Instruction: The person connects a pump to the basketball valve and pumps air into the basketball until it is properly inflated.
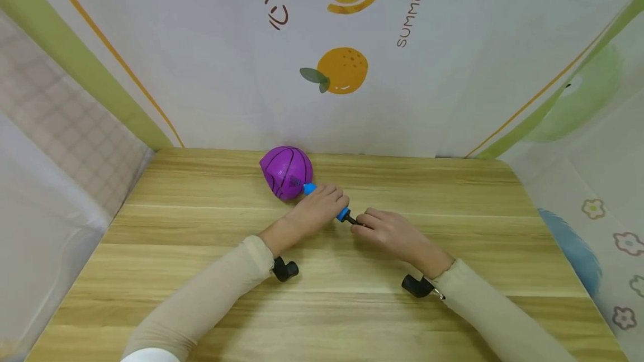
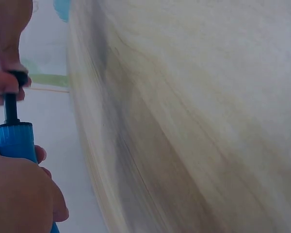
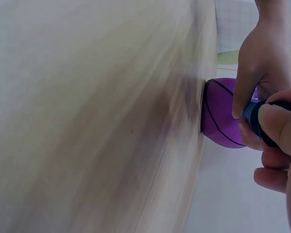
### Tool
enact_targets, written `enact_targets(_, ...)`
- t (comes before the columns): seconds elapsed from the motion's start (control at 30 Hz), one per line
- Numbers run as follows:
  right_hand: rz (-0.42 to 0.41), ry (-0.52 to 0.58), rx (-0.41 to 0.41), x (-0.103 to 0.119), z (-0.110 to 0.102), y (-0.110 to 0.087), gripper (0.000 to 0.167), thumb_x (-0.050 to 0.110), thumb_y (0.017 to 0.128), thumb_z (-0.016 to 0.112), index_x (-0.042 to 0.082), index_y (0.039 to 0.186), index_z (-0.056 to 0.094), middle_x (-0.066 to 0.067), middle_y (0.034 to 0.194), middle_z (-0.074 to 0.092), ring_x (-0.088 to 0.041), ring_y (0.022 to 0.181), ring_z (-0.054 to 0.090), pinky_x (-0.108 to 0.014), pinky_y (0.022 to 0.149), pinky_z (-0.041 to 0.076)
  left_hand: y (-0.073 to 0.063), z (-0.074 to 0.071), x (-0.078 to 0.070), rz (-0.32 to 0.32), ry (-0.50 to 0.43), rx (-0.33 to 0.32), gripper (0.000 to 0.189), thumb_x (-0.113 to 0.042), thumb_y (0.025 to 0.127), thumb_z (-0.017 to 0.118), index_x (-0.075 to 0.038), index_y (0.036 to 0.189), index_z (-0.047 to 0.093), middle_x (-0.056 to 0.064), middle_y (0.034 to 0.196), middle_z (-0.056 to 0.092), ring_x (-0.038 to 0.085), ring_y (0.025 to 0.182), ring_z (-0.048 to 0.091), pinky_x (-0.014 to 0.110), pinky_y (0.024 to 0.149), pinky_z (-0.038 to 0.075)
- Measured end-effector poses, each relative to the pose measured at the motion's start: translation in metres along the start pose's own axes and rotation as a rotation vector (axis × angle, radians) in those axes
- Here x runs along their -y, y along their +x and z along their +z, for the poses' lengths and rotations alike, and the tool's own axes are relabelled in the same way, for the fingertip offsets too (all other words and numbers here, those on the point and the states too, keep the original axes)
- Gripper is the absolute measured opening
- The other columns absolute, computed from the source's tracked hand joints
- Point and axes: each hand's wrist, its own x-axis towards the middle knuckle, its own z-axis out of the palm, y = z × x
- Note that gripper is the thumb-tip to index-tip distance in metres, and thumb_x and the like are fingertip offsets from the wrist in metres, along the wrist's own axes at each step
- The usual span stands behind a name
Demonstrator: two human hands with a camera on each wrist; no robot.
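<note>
White cloth backdrop (image 1: 226,88) with orange-fruit prints, light wood-grain counter (image 1: 352,323) below. Head view: dented purple ball with black lines (image 1: 285,169) on counter, near far edge, left of centre. Left hand (image 1: 319,208) wrapped round blue cylindrical hand pump (image 1: 344,215) — blue nozzle end (image 1: 309,188) at the ball; right hand (image 1: 394,233) at the black rod (image 1: 354,220). Left wrist view: right hand pinches black handle (image 2: 19,77) above blue barrel (image 2: 14,141), left hand gripping barrel. Right wrist view: right thumb and fingers on handle — purple ball beyond, partly hidden.

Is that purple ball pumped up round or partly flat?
Partly flat: the purple ball has a pointed corner and a caved-in side instead of a round outline.
</note>
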Motion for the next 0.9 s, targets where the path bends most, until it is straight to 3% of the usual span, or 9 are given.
enact_targets(0.2, 0.002, 0.032, -0.019, -0.003, 0.006, 0.004, 0.019, -0.001, 0.104, 0.050, 0.005, 0.099, 0.067, -0.004, 0.090, 0.063, -0.014, 0.078, 0.058, -0.022, 0.063, 0.051, -0.001, 0.000, -0.001, 0.000, -0.008, 0.004, 0.017, 0.001, 0.099, 0.059, -0.010, 0.112, 0.057, 0.003, 0.108, 0.056, 0.022, 0.107, 0.049, 0.037, 0.103, 0.042)
enact_targets(0.4, -0.005, 0.026, -0.029, -0.003, 0.008, 0.004, 0.038, 0.010, 0.111, 0.031, 0.006, 0.099, 0.067, -0.003, 0.089, 0.063, -0.013, 0.076, 0.057, -0.020, 0.061, 0.049, -0.003, 0.001, 0.001, 0.004, -0.022, -0.014, 0.016, 0.001, 0.099, 0.058, -0.012, 0.108, 0.056, 0.001, 0.106, 0.056, 0.022, 0.104, 0.049, 0.037, 0.103, 0.042)
enact_targets(0.63, -0.007, 0.030, -0.022, 0.000, 0.000, -0.005, 0.041, 0.010, 0.112, 0.028, 0.008, 0.100, 0.066, -0.003, 0.091, 0.064, -0.014, 0.076, 0.058, -0.021, 0.061, 0.050, -0.002, 0.001, 0.004, 0.022, -0.031, -0.036, 0.015, -0.001, 0.098, 0.061, -0.012, 0.105, 0.056, 0.001, 0.101, 0.054, 0.021, 0.099, 0.049, 0.036, 0.096, 0.044)
enact_targets(0.9, 0.006, 0.041, 0.029, 0.008, -0.024, -0.027, 0.042, 0.013, 0.112, 0.026, 0.007, 0.104, 0.067, -0.003, 0.096, 0.064, -0.015, 0.081, 0.059, -0.022, 0.065, 0.053, -0.002, -0.001, 0.007, 0.015, -0.023, -0.026, 0.017, 0.002, 0.097, 0.061, -0.011, 0.106, 0.056, 0.000, 0.101, 0.055, 0.021, 0.100, 0.050, 0.035, 0.098, 0.043)
